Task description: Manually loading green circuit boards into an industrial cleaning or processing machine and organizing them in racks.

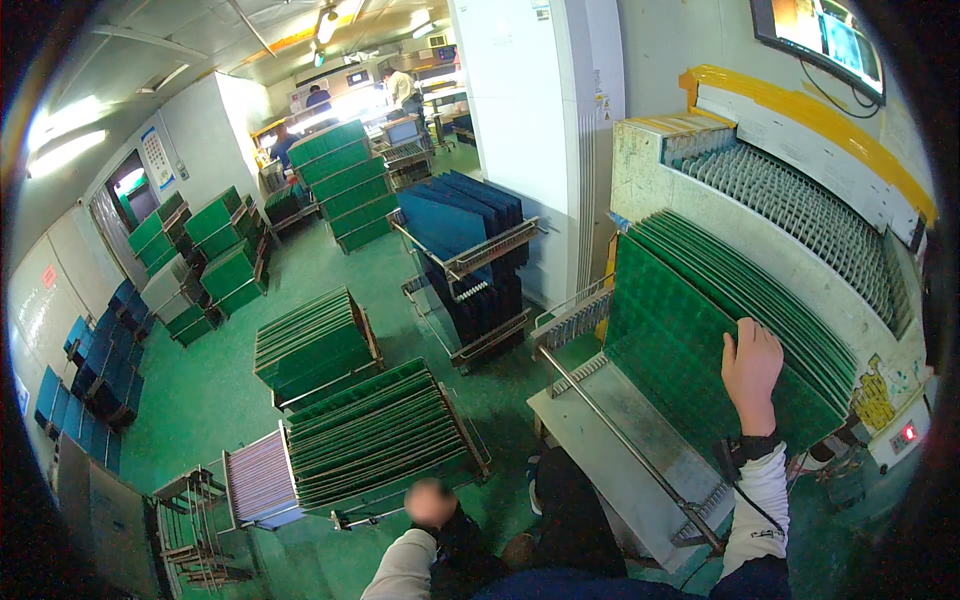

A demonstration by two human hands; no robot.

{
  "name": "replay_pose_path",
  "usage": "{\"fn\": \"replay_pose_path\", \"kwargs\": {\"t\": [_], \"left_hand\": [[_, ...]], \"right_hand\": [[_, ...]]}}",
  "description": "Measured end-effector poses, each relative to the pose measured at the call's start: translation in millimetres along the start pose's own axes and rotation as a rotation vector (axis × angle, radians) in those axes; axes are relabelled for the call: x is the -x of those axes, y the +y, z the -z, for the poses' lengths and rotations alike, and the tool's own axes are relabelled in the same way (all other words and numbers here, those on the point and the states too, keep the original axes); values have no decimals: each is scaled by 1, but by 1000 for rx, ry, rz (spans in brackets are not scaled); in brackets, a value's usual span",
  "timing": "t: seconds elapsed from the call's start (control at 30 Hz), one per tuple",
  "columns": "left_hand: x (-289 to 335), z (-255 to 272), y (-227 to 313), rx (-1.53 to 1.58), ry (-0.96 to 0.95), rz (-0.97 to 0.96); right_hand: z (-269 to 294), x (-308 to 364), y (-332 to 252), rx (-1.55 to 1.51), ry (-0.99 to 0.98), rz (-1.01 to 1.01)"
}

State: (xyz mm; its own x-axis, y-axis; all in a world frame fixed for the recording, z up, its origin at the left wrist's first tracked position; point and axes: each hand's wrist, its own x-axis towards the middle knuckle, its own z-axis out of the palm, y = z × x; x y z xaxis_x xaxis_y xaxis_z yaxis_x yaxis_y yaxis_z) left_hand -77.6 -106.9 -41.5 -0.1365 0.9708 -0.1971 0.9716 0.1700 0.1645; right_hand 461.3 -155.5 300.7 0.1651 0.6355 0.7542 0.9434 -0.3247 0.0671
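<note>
Press softly on the green circuit boards (680, 340) under your right grip (753, 375); I can't tell if it pinches any.

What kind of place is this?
Looks like a factory workshop, possibly circuit-board production: thin rectangular green panels upright in rows, dark blue rectangular panels in a metal rack, and a pale, yellow-taped machine with a red light.

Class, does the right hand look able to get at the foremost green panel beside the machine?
Probably yes: the right hand lies over the face of the foremost green panel, with nothing visible between them.
</note>
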Motion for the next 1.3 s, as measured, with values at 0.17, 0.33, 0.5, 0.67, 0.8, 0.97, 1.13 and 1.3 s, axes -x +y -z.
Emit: {"fn": "replay_pose_path", "kwargs": {"t": [0.17,0.33,0.5,0.67,0.8,0.97,1.13,1.3], "left_hand": [[2,1,1,4,35,-14],[0,3,2,0,14,-7],[-3,-1,2,33,21,-4],[1,2,-2,73,38,2],[-4,-2,-1,88,73,-17],[-5,1,4,110,18,-44],[-5,-1,-7,91,43,-9],[-5,3,-4,104,43,-15]], "right_hand": [[-1,1,0,9,-9,-1],[-4,0,3,13,23,22],[-1,-15,22,-25,-199,-66],[1,-25,48,-42,-351,-19],[3,-25,50,4,-403,-116],[14,-33,55,-69,-275,-37],[60,-91,24,-4,-365,-47],[126,-125,24,62,-308,-101]]}}
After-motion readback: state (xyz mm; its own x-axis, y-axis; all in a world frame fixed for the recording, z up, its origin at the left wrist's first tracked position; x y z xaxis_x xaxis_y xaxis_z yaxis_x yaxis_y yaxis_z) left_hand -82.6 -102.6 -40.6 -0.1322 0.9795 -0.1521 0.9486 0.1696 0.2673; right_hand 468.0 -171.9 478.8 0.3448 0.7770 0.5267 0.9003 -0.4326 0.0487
